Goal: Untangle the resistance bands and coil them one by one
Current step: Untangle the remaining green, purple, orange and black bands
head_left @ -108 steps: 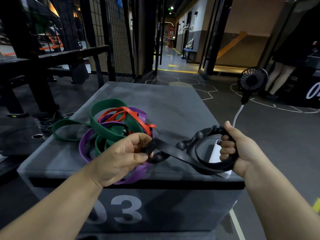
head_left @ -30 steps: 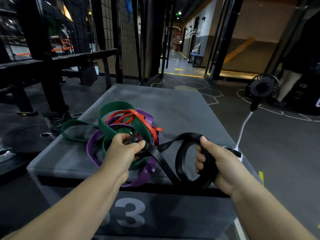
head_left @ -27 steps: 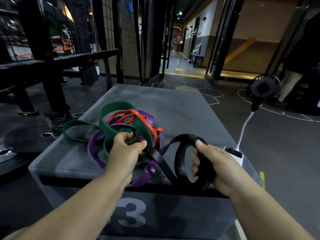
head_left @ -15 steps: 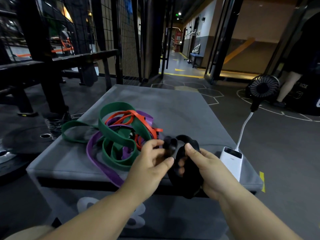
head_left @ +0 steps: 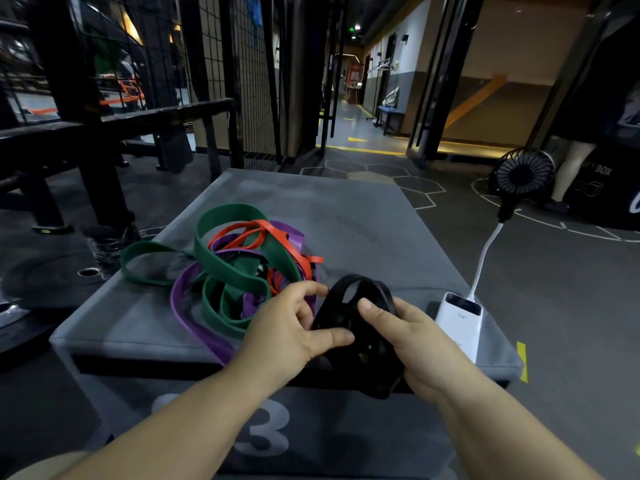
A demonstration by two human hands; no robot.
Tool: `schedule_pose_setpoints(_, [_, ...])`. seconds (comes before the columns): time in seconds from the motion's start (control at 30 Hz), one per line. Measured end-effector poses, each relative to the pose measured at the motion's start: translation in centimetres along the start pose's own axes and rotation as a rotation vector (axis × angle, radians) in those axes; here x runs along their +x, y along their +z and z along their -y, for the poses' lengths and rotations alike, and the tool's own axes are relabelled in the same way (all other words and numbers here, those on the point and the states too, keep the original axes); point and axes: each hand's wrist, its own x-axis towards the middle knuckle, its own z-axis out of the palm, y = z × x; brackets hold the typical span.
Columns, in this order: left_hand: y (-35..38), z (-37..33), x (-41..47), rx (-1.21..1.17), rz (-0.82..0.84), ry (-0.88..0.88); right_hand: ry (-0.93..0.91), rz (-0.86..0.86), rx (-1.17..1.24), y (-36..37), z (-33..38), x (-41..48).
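Observation:
A black resistance band [head_left: 360,306] is wound into a tight coil at the front edge of the grey box [head_left: 346,216]. My right hand [head_left: 408,337] grips the coil, thumb across its front. My left hand [head_left: 294,327] holds the coil's left side, thumb pressed on it and fingers near its top. Left of the hands lies a tangle on the box top: a green band [head_left: 221,258], a purple band [head_left: 187,313] and an orange band [head_left: 277,237], looped through one another.
A white power bank [head_left: 460,320] lies at the box's right front, with a white cable rising to a small black fan [head_left: 523,174]. Black steel racks [head_left: 86,133] stand to the left. A person's legs [head_left: 571,168] are at the far right.
The black band, stretched between both hands a second ago, is now pulled free of the tangle and gathered into a coil. My left hand moved right to meet my right hand.

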Motion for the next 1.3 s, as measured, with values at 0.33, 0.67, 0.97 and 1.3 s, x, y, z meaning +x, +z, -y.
schedule_pose_setpoints(0.33, [0.1, 0.9, -0.4, 0.285, -0.123, 0.466, 0.003, 0.066, 0.029, 0.0, 0.1, 0.2])
schedule_pose_setpoints(0.67, [-0.4, 0.6, -0.2, 0.4, 0.084, 0.33, 0.043, -0.071, 0.032, -0.1, -0.3, 0.7])
schedule_pose_setpoints(0.97, [-1.3, 1.2, 0.7, -0.458, -0.061, -0.16, 0.286, -0.286, 0.26, -1.1, 0.9, 0.8])
schedule_pose_setpoints(1.3, [0.3, 1.7, 0.0, 0.129, -0.317, -0.002, 0.416, -0.123, 0.24, 0.0, 1.0, -0.2])
